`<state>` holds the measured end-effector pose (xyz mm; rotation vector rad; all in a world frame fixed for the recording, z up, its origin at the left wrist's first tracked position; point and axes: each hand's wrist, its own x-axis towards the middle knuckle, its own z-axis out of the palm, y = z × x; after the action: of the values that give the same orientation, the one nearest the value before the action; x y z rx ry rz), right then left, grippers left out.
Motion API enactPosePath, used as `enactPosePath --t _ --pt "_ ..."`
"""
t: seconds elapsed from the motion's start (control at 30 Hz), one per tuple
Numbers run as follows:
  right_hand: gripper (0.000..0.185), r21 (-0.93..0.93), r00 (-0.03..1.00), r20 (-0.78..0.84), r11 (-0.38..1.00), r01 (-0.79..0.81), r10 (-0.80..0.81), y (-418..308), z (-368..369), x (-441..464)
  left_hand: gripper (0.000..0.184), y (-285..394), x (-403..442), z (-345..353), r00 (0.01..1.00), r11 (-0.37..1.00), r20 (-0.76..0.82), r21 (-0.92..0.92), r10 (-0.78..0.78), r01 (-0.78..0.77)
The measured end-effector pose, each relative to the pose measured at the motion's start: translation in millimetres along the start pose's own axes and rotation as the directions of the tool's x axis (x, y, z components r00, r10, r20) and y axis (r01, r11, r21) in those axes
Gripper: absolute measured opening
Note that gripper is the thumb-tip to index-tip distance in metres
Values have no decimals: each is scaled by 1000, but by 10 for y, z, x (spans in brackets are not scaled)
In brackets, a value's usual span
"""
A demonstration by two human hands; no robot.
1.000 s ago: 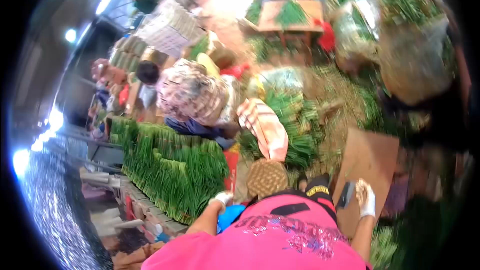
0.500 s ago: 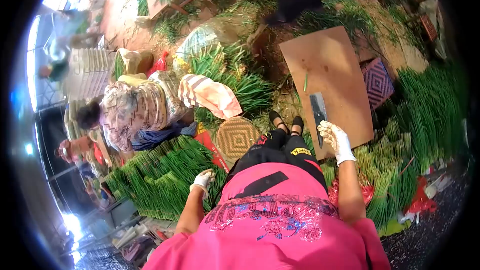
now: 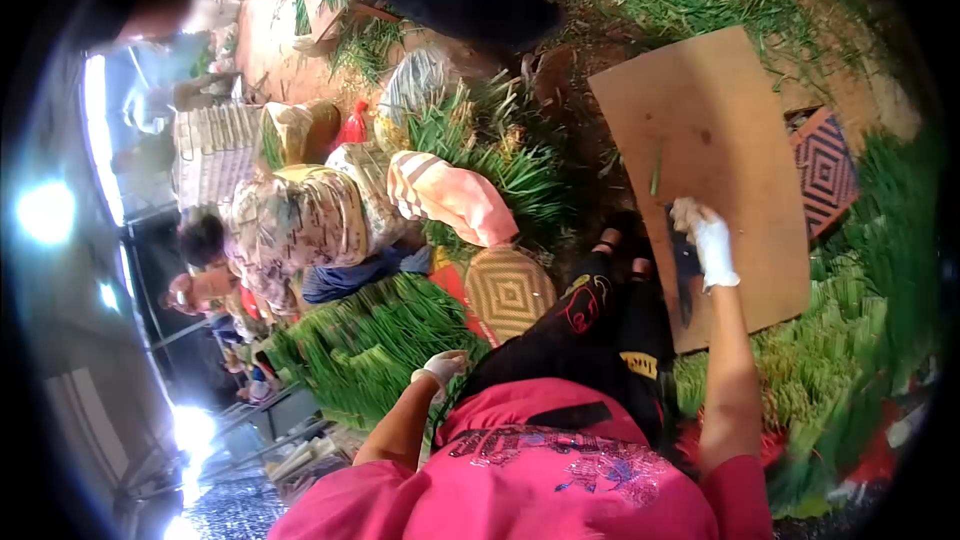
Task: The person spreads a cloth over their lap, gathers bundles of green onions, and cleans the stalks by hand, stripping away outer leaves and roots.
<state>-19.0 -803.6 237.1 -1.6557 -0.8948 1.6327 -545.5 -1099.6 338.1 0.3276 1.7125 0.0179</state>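
We are looking down at a brown board (image 3: 740,160), tilted across our view, with dark stains marking its surface and 1 green scrap (image 3: 655,172) lying above the knife. The dark knife (image 3: 686,285) is lying along the board's left side. Our gloved right hand (image 3: 706,240) is bending its fingers over the knife's upper end; we cannot tell whether they are closing on it. Our gloved left hand (image 3: 440,368) is hanging near the left-hand rows of green stalks (image 3: 370,350), fingers loosely curled; we cannot tell whether they are gripping anything.

Around us, a round woven stool (image 3: 510,295) is standing left of our legs, and a patterned square seat (image 3: 825,172) is sitting just beyond the board's right edge. More stalks (image 3: 800,365) are spreading below the board. At left, 1 person in a floral top (image 3: 285,230) is bending near a striped cloth (image 3: 450,200), while bright lamps (image 3: 45,212) are glaring beyond.
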Motion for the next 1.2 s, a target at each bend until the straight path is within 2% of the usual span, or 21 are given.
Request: enactPosePath --t 0.03,0.07,0.2,0.23,0.27,0.3,0.33,0.4,0.47,0.5,0.57,0.63,0.7,0.73,0.77,0.87,0.9,1.0,1.03,1.1,1.2 --pt "28 -60 998 4 996 60 -60 -87 42 231 37 368 40 89 994 994 -52 35 -98 100" --pt "28 47 996 -49 996 75 -73 -110 126 424 38 820 36 213 975 978 -103 59 -195 202" --pt "29 190 962 -268 975 115 -61 443 417 1394 39 1401 717 254 985 989 -171 138 -21 45" --pt "30 -244 964 -250 969 32 -95 379 612 1378 39 1437 891 216 989 984 -144 174 44 -18" --pt "29 -368 880 -43 827 425 -472 601 823 1440 40 1487 1046 187 990 992 -118 110 76 -63" --pt "29 5 985 138 995 101 -101 339 1034 1248 41 1532 1197 167 989 993 -94 43 115 -111" --pt "29 161 942 256 971 178 -215 230 1222 1120 41 1542 1373 87 984 987 -92 65 154 -149" --pt "27 156 893 118 896 415 -434 109 1333 939 39 1743 1596 9 985 990 -99 39 140 -136" --pt "26 199 895 12 878 435 -446 -4 1187 861 37 1958 1787 -61 977 976 -123 149 175 -157" --pt "25 216 892 -45 868 448 -450 -47 1092 825 34 1847 2053 -264 968 971 -85 70 235 -229" --pt "21 286 804 -151 753 593 -576 -111 878 716 31 2021 2222 -267 948 944 -140 210 285 -253" --pt "22 370 796 -196 709 601 -573 -183 823 492 28 2110 2457 -411 938 945 -193 216 287 -244" --pt "22 181 686 -285 665 724 -670 -143 885 243 26 2025 2866 -859 893 881 -134 279 429 -381" --pt "23 249 645 -307 596 764 -699 -28 1018 178 24 2105 2940 -987 855 846 -171 328 490 -420" --pt "25 163 655 -338 643 748 -676 82 1111 48 22 2157 3010 -1087 837 875 -297 312 459 -369" --pt "31 -127 597 -452 710 693 -663 503 1503 -201 20 1970 3655 -2027 711 766 -304 375 634 -522" --pt "34 -201 571 -511 735 647 -643 721 1641 -222 20 1656 3930 -2447 678 741 -311 173 666 -649" --pt "36 -31 746 -558 907 420 -364 1342 2172 -646 19 1071 3944 -3050 857 908 -302 168 417 -383" --pt "37 6 766 -572 931 364 -296 1373 2369 -750 23 787 4426 -3490 848 806 -287 540 446 -241" --pt "37 -34 743 -619 954 299 -255 1267 2810 -896 24 530 4321 -3381 971 986 -181 98 153 -137" --pt "40 -107 797 -464 918 383 -386 765 3133 -973 27 14 4822 -3116 977 978 50 -14 210 -209"
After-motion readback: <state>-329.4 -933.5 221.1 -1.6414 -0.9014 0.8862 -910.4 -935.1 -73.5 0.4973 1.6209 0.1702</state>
